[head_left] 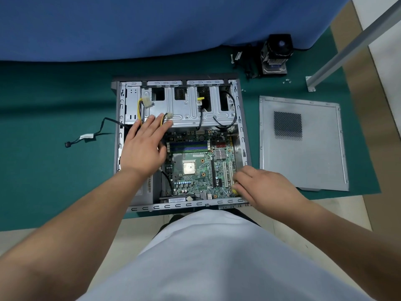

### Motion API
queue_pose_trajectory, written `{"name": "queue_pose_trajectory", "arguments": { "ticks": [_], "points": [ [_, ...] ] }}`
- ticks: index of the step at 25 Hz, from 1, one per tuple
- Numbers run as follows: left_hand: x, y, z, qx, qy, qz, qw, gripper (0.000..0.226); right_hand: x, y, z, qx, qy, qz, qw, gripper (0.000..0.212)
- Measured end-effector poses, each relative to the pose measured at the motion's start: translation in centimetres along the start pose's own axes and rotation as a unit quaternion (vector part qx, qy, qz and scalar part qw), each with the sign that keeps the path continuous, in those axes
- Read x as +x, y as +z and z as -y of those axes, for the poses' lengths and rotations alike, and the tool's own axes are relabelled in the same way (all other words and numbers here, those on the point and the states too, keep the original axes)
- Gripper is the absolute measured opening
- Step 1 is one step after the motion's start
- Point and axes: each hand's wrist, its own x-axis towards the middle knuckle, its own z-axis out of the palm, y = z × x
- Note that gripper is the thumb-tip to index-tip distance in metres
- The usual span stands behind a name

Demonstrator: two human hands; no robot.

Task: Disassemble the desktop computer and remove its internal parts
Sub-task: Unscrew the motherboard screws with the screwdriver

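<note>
The desktop case (244, 135) lies open on its side at centre of the frame, on a green mat (54, 170), with the motherboard (195, 170) still inside, in the lower-right part of the chassis. The CPU (189, 167) is bare, w/o cooler; RAM sticks (188, 147) sit in their slots just above it. The step in hand seems to be freeing the motherboard: probably undoing a screw near its lower-right corner. The right hand (262, 187), at lower right of the case, has its fingers curled around a small tool with a yellow handle (234, 189), likely a screwdriver, but the tip is hidden, so I cannot tell if it sits on a screw. The left hand (144, 144) is released, fingers straight, lying flat over the left part of the case, fingertips reaching the yellow-black power cables (140, 111) near the drive cage (191, 105); it looks to steady the case or push cables aside. Next move, I judge, needs the remaining board screws out and the cables cleared off the board before lifting it; care not to scratch the PCB w/ the tool. Outward: a side panel (303, 144) lies at right of the case, apart from it; a removed cooler w/ fan (276, 55) stands at upper right, with small screws (286, 81) near; a loose black cable (91, 135) lies at left on the mat.
</note>
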Motion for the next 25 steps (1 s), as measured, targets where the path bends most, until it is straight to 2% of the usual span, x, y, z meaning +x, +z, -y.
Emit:
{"name": "queue_pose_trajectory", "arguments": {
  "ticks": [1,3,7,10,14,17,21,24,25],
  "points": [
    [0.0,0.0,0.0,0.000,0.000,0.000,1.000,0.070,0.1,0.0,0.0,-0.004,-0.023,0.015,1.000,0.028],
    [0.0,0.0,0.0,-0.004,-0.001,0.000,1.000,0.070,0.1,0.1,-0.1,-0.005,-0.046,0.034,0.998,0.038],
    [0.0,-0.1,-0.1,-0.006,0.001,-0.002,1.000,0.070,-0.2,0.2,0.5,-0.001,0.017,0.019,1.000,0.041],
    [0.0,-0.1,-0.1,-0.007,0.001,-0.004,1.000,0.070,-0.3,0.2,0.8,-0.029,-0.008,0.013,0.999,0.031],
    [0.0,-0.1,-0.2,-0.005,-0.001,-0.005,1.000,0.070,-0.4,0.3,1.3,-0.016,0.042,0.012,0.999,0.032],
    [0.0,-0.2,-0.1,-0.008,0.000,-0.008,1.000,0.069,-0.3,0.4,1.2,-0.022,-0.006,0.020,1.000,0.038],
    [0.0,-0.2,-0.2,-0.004,0.002,-0.009,1.000,0.068,-0.4,0.2,1.2,-0.009,0.052,0.001,0.999,0.039],
    [0.0,-0.3,-0.2,-0.001,0.001,-0.004,1.000,0.069,-0.4,0.4,1.4,-0.009,-0.001,0.011,1.000,0.044],
    [0.0,-0.3,-0.2,-0.001,0.001,-0.003,1.000,0.070,-0.4,0.3,1.4,-0.006,0.014,0.001,1.000,0.045]
  ]
}}
